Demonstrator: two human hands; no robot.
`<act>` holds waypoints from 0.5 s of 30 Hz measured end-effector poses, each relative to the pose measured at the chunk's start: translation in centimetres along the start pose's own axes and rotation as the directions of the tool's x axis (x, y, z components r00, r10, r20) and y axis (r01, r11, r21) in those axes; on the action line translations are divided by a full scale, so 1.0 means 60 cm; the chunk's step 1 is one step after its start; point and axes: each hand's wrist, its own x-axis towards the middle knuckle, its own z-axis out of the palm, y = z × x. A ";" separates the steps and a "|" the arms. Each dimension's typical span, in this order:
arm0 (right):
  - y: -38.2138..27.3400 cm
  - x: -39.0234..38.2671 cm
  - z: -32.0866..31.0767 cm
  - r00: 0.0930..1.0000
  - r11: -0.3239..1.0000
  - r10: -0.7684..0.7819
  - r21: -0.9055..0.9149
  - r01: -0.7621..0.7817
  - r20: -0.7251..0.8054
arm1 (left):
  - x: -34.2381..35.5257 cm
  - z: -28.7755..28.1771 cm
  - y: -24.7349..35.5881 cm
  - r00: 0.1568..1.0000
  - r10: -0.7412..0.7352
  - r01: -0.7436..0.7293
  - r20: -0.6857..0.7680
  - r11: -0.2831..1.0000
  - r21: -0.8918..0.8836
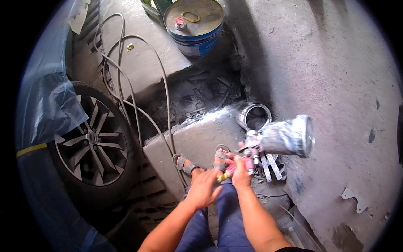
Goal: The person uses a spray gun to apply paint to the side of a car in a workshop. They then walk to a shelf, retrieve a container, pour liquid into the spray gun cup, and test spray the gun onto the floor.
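Observation:
A paint spray gun (pixel 252 154) with a reddish handle and a cloudy grey cup (pixel 282 137) is held in my right hand (pixel 241 171), the cup pointing to the right. At the lower end of its handle is a yellow fitting (pixel 222 177). My left hand (pixel 204 190) is just left of that fitting, fingers stretched out and thumb apart, seemingly holding nothing. Whether its fingertips touch the fitting I cannot tell. Below the gun stands an open metal can (pixel 257 116), its inside dark, near several pale flat sticks (pixel 270 166).
A blue drum (pixel 195 31) with a red cap stands at the far side. A grey hose (pixel 161 69) loops across the concrete slab (pixel 168 155) beside my sandalled feet. To the left are a car wheel (pixel 93 140) and plastic sheeting (pixel 42 109); a rough wall (pixel 327 75) rises right.

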 end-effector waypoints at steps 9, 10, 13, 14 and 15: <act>0.074 0.113 -0.020 0.992 0.997 0.028 -0.069 -0.037 -0.124 | -0.318 0.138 -0.063 0.525 -0.819 0.749 0.230 0.573 0.332; 0.080 0.121 -0.017 0.988 0.994 -0.012 -0.112 -0.005 -0.156 | -0.307 0.140 -0.066 0.511 -0.818 0.747 0.264 0.574 0.336; 0.070 0.084 0.058 0.987 0.977 0.062 -0.194 -0.091 -0.149 | -0.310 0.127 -0.073 0.420 -0.878 0.791 0.229 0.478 0.382; 0.081 0.091 0.028 0.982 0.984 0.128 -0.109 -0.144 -0.142 | -0.307 0.131 -0.062 0.459 -0.865 0.779 0.202 0.501 0.378; 0.092 0.106 0.007 0.992 0.980 0.048 -0.188 -0.070 -0.120 | -0.303 0.134 -0.064 0.496 -0.846 0.776 0.195 0.533 0.338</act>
